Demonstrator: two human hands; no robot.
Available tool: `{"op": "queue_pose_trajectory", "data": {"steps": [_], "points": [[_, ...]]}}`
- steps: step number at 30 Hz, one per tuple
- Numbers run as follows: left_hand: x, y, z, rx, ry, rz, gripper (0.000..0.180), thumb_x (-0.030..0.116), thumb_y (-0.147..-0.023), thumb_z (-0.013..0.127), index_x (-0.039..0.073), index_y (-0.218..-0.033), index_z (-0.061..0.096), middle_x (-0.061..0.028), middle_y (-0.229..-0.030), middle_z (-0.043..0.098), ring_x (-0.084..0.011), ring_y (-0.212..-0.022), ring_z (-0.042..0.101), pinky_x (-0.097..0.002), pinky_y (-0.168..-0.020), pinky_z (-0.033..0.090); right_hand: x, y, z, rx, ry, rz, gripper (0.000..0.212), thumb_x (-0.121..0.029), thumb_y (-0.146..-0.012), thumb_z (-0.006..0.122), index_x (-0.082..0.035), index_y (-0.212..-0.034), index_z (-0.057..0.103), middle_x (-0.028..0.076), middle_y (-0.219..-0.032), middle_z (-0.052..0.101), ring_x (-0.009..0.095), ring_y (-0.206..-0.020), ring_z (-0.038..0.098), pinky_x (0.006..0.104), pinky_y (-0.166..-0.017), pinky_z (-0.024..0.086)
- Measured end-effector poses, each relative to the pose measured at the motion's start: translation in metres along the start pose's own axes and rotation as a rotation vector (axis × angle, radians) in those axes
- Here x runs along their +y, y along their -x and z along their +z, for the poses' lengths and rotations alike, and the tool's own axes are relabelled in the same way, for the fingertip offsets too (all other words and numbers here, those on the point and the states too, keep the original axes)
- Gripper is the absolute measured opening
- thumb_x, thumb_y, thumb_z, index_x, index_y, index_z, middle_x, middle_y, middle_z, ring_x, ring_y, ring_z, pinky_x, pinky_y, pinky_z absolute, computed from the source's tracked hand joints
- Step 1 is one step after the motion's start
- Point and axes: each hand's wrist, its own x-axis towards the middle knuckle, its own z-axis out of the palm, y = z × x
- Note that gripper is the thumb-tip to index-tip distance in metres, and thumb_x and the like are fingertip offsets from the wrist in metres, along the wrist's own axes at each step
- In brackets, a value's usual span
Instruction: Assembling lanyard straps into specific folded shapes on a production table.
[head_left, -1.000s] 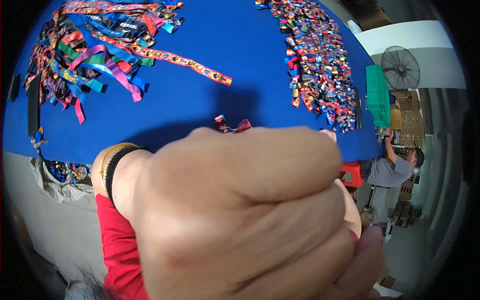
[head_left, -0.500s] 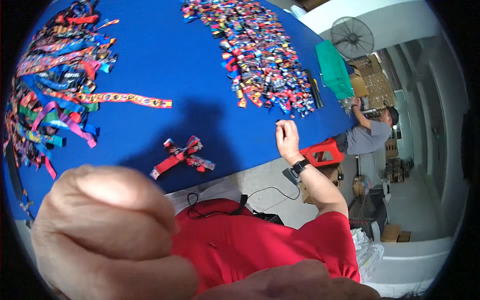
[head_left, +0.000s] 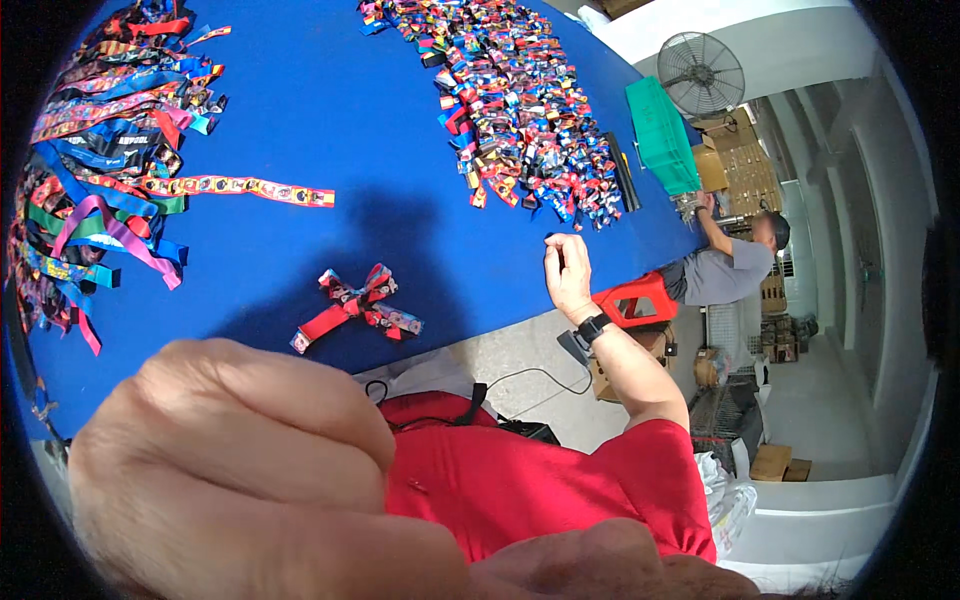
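Note:
My left hand (head_left: 235, 450) looms large at the lower left, close to the camera. Its fingers are curled together; whatever they may hold is hidden. Out at the right, my right hand (head_left: 569, 275) hovers by the table edge with its fingers drawn together. A tiny dark spot shows at its fingertips, too small to name. Between the hands, a small heap of folded patterned straps (head_left: 359, 305), mostly red, lies crossed on the blue tabletop (head_left: 330, 120). One printed strap (head_left: 262, 188) stretches out flat from the pile of loose colourful straps (head_left: 120, 130) at the left.
Rows of small bundled straps (head_left: 530, 100) cover the far right of the table. Beyond them stand a green crate (head_left: 662, 135) and a large fan (head_left: 700, 74). A seated co-worker (head_left: 735, 268) in grey handles things beside cardboard boxes. A red stool (head_left: 637, 301) stands near my right arm.
My left hand appears slightly lower and further right, larger in the picture. The whole scene has shifted a little left and up. My right hand keeps nearly the same pose.

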Motion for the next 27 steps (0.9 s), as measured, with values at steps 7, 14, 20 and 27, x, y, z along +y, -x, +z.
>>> {"op": "queue_pose_trajectory", "data": {"steps": [7,14,20,27], "points": [[0.000,0.003,-0.007,-0.025,0.034,-0.011,0.020,0.020,-0.093,0.061,0.006,-0.081,0.070,-0.0076,-0.068,0.065,-0.0129,-0.048,0.054,-0.0290,-0.052,0.051,0.002,0.001,0.000,-0.011,0.016,-0.019,0.007,-0.006,-0.094,0.058,-0.004,-0.100,0.059,0.012,-0.094,0.058,0.026,-0.085,0.059,0.0358,-0.078,0.049],[-0.001,0.003,-0.012,-0.057,0.064,-0.016,0.020,0.020,-0.093,0.061,0.006,-0.081,0.070,-0.0079,-0.069,0.066,-0.0127,-0.048,0.054,-0.0288,-0.052,0.051,0.003,0.001,-0.001,-0.012,0.027,-0.013,0.008,-0.006,-0.093,0.058,-0.004,-0.100,0.059,0.012,-0.093,0.058,0.026,-0.084,0.059,0.0360,-0.077,0.049],[-0.003,0.002,-0.011,-0.089,0.107,-0.009,0.020,0.020,-0.093,0.061,0.007,-0.081,0.070,-0.0081,-0.069,0.066,-0.0126,-0.048,0.054,-0.0286,-0.052,0.052,0.000,0.000,0.000,0.024,-0.021,-0.001,0.010,-0.002,-0.087,0.060,-0.005,-0.097,0.060,0.012,-0.088,0.058,0.029,-0.084,0.058,0.0394,-0.078,0.048],[0.000,-0.002,-0.016,-0.129,0.141,-0.012,0.020,0.020,-0.093,0.060,0.007,-0.082,0.070,-0.0084,-0.070,0.067,-0.0125,-0.048,0.055,-0.0284,-0.052,0.052,-0.002,0.000,0.001,0.041,-0.025,-0.020,0.009,-0.002,-0.088,0.060,-0.005,-0.096,0.061,0.012,-0.088,0.058,0.029,-0.083,0.057,0.0389,-0.078,0.048]]}}
